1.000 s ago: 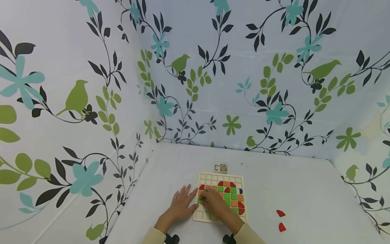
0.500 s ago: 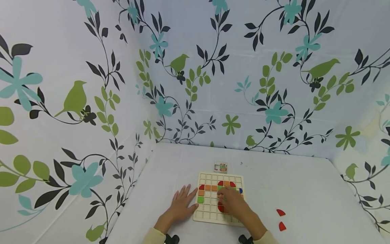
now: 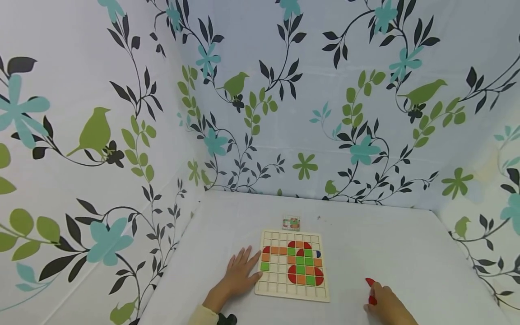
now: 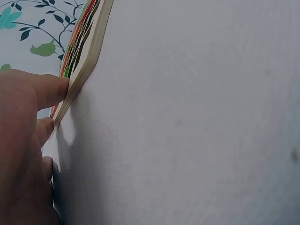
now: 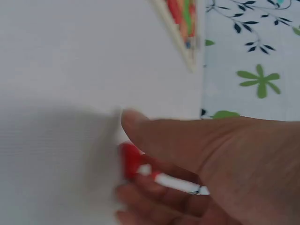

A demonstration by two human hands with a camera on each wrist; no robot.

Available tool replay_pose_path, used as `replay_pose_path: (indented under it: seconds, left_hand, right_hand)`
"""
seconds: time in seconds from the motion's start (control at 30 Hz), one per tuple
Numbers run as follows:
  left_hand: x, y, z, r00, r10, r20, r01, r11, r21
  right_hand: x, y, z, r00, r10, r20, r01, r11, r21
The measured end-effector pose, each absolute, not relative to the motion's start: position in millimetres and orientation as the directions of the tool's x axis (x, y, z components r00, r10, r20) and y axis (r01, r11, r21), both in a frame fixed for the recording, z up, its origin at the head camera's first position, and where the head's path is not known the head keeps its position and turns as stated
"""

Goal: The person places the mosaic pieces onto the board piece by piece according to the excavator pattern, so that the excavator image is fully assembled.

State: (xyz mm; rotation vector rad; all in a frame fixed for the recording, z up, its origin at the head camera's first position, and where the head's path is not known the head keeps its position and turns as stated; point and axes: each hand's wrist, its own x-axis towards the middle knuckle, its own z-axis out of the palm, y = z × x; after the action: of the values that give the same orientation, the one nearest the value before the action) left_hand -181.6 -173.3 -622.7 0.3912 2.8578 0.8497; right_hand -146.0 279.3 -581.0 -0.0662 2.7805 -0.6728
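Observation:
A light wooden grid board (image 3: 292,297) lies on the white table, with red, orange and green pieces set in its squares. My left hand (image 3: 239,275) rests flat on the table at the board's left side, fingers spread; in the left wrist view its thumb and a finger touch the board's edge (image 4: 96,58). Off to the right, my right hand (image 3: 386,304) is low over the table around a red quarter-circle piece (image 3: 372,300), thumb and fingers apart on either side of it. A second red quarter-circle piece (image 3: 369,281) lies just beyond its index fingertip. The right wrist view is blurred.
A small pattern card (image 3: 291,222) lies behind the board. One blue piece (image 3: 318,254) sits at the board's right edge. Patterned cloth walls (image 3: 260,113) with leaves and birds stand around the back and sides of the table (image 3: 345,234).
My right hand has moved from the board's left part, across its middle, to the red pieces on the right, uncovering the board. My left hand stays by the board's edge.

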Motion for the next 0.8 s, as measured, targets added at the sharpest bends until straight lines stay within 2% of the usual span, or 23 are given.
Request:
replay_pose_path:
  seconds: [0.2,0.33,0.57,0.8]
  left_hand:
    - [-183,-173,-621,-0.959,0.277,-0.065,0.200,0.819,0.538]
    - [-183,-172,-623,-0.960,0.271,-0.070,0.193,0.822,0.536]
    - [-182,-172,-619,-0.959,0.274,-0.078,0.192,0.825,0.532]
    - [-182,-171,-620,-0.958,0.273,-0.086,0.190,0.830,0.524]
  right_hand:
    - [-143,275,-601,-0.986,-0.135,-0.102,-0.060,0.843,-0.534]
    - [-145,269,-603,-0.990,-0.112,-0.089,-0.044,0.830,-0.555]
    - [-151,262,-606,-0.994,-0.104,-0.033,-0.074,0.864,-0.498]
    - [-166,246,-610,-0.998,-0.037,-0.043,-0.010,0.857,-0.515]
